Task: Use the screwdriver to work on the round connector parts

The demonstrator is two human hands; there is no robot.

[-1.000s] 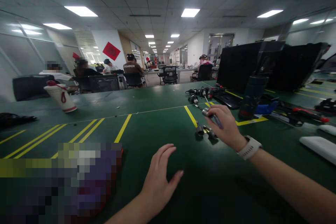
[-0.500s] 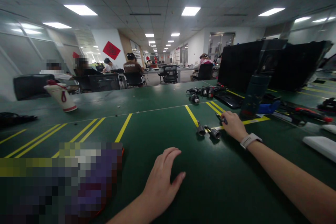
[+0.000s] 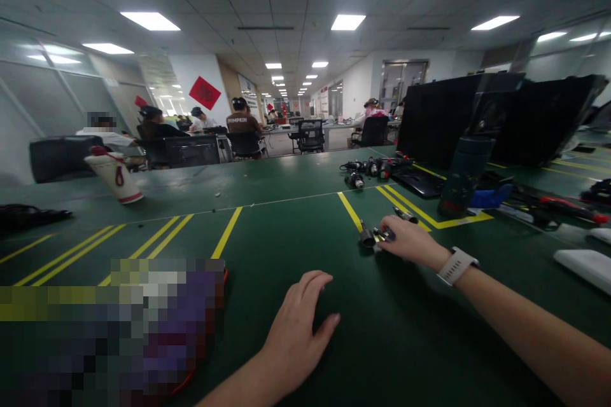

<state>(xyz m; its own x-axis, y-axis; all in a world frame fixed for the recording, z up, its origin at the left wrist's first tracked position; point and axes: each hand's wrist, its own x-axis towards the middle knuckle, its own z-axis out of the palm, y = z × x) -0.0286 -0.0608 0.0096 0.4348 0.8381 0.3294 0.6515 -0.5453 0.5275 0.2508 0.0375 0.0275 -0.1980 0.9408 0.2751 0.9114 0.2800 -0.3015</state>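
Observation:
My right hand [image 3: 413, 243], with a watch [image 3: 457, 266] on its wrist, has its fingers closed around a dark metal socket bit [image 3: 386, 235] on the green table [image 3: 286, 229]. My fingers hide part of that bit. Just left of it lies a second socket bit [image 3: 366, 235] with a thin shank, and a third socket bit [image 3: 405, 215] lies just beyond my hand. My left hand [image 3: 298, 331] is low in the middle of the view, fingers loosely curved and thumb apart, holding nothing.
Cabled tools [image 3: 367, 168] lie farther back. A dark bottle [image 3: 465, 178] stands on the right before black monitors [image 3: 443, 114]. A white cup [image 3: 117, 178] tilts in view at left. Yellow tape [image 3: 226, 232] marks the table. A pixelated item [image 3: 176, 324] fills the lower left. People [image 3: 243, 121] sit beyond.
My right hand has left the rightmost socket bit, which now lies beyond it, and has moved left onto the middle one. My left hand stays nearly in place.

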